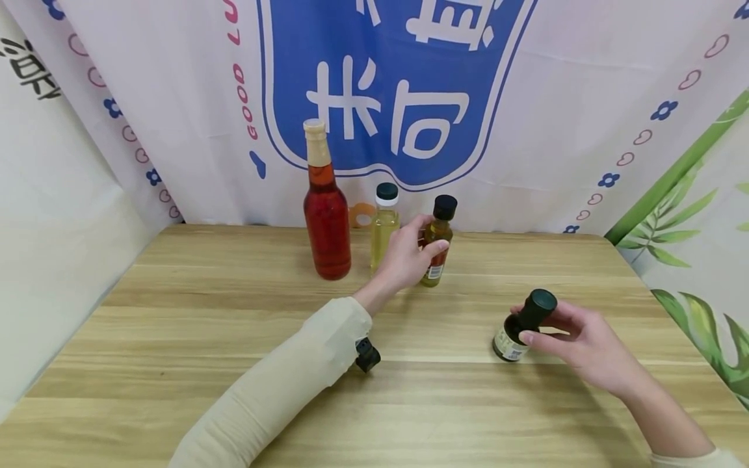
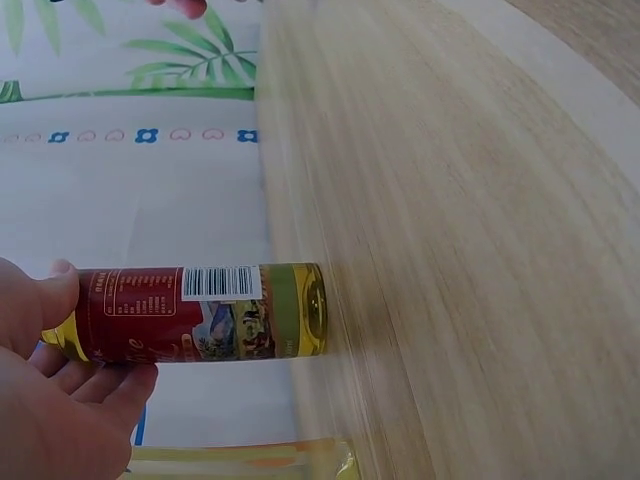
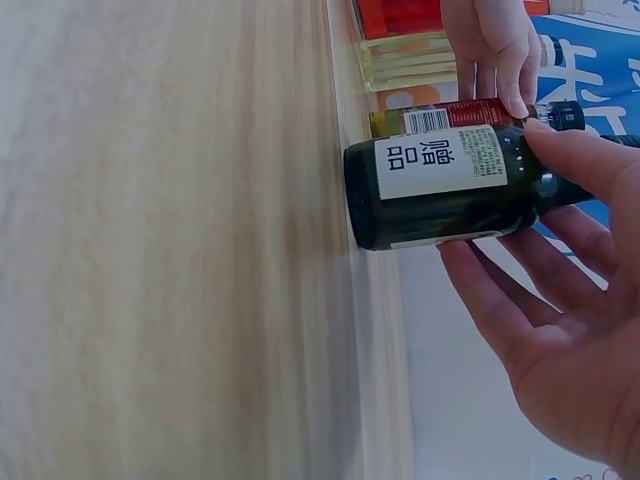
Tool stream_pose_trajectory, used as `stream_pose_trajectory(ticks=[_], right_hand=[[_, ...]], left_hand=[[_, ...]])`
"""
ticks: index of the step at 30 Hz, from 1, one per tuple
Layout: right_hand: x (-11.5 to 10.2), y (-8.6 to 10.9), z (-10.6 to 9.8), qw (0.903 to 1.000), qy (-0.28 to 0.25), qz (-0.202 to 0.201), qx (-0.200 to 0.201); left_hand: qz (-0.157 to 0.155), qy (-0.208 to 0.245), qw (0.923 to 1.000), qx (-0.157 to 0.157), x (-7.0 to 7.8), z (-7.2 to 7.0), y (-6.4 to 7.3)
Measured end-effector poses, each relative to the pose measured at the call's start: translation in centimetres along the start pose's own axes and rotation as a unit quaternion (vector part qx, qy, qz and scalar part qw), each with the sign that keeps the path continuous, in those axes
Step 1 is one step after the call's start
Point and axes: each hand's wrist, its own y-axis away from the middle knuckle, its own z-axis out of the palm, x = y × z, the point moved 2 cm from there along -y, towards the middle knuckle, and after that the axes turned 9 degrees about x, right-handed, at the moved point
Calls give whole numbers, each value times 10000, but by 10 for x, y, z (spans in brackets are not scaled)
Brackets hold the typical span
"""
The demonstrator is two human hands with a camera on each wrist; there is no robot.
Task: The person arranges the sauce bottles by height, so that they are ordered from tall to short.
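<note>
My left hand (image 1: 406, 257) grips a small oil bottle (image 2: 200, 312) of yellow liquid with a red label and black cap, thumb on one side and fingers on the other. It stands upright toward the table's back edge. To the right and nearer, my right hand (image 1: 591, 344) holds a dark glass bottle (image 3: 430, 190) with a white label and dark green cap (image 1: 541, 300) between thumb and fingers. Whether its base touches the table I cannot tell. Just left of the oil bottle is a clear bottle (image 1: 383, 231) of pale yellow liquid, partly behind my left hand.
A tall bottle of red liquid (image 1: 328, 227) with a cream-coloured neck stands farthest left in the row. Behind the wooden table (image 1: 193, 338) hangs a white cloth (image 1: 222, 182) with a blue emblem. A black strap device (image 1: 367, 355) sits on my left wrist.
</note>
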Motion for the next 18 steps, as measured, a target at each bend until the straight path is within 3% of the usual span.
stream_pose_trajectory(ticks=[11, 18], right_hand=[[-2, 0, -2, 9986, 423, 192, 246], [-5, -1, 3, 9988, 333, 124, 325]], left_hand=[[-38, -22, 10000, -26, 1, 1, 0], [-58, -72, 10000, -16, 0, 0, -1]])
